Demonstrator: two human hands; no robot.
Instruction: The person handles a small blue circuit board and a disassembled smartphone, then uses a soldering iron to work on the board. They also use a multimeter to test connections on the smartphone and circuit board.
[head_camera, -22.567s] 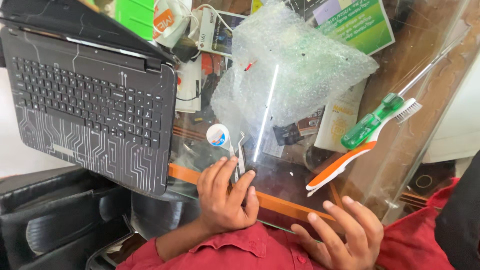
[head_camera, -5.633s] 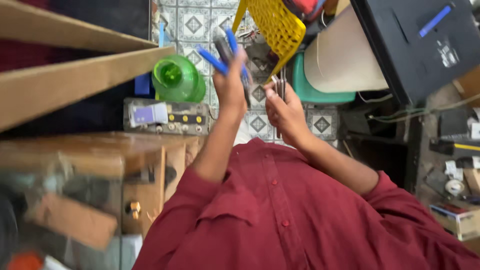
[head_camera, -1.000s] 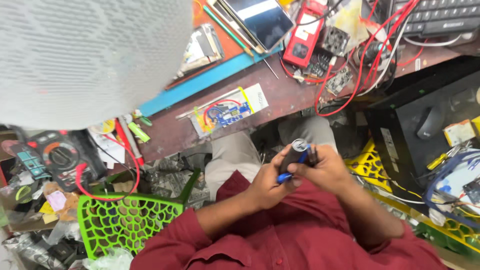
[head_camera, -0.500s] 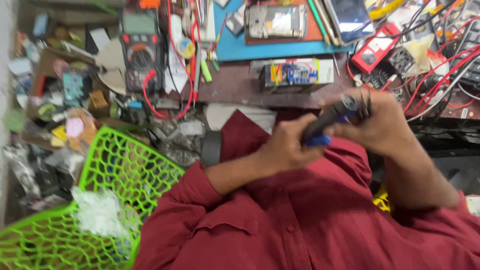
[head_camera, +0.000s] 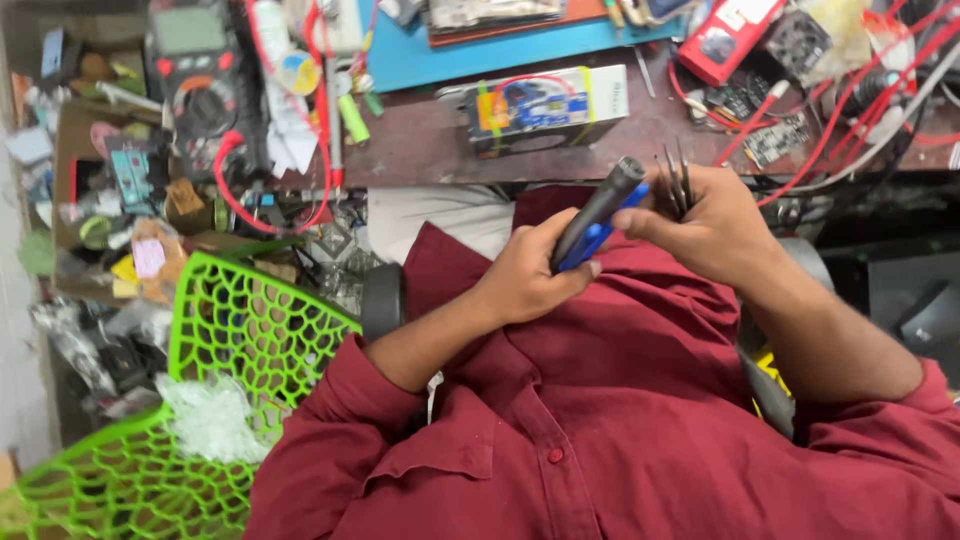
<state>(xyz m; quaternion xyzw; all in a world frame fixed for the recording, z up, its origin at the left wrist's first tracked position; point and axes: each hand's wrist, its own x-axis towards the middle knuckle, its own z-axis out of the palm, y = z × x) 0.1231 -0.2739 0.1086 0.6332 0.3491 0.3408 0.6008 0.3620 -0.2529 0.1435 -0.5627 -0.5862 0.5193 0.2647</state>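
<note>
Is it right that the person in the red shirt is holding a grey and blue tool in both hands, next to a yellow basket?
Not quite. The basket is bright green, not yellow, as the head view shows. The rest is right: the person in the red shirt holds the grey and blue tool with the left hand and the right hand.

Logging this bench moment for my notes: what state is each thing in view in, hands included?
Left hand: closed around the grey and blue tool handle.
Right hand: gripping thin dark tweezers, tips pointing up, thumb on the handle.
Multimeter: lying flat on the bench, red lead attached.
Green mesh basket: tilted, with clear plastic wrap inside.
Small box: lying on the brown bench, closed.
</note>
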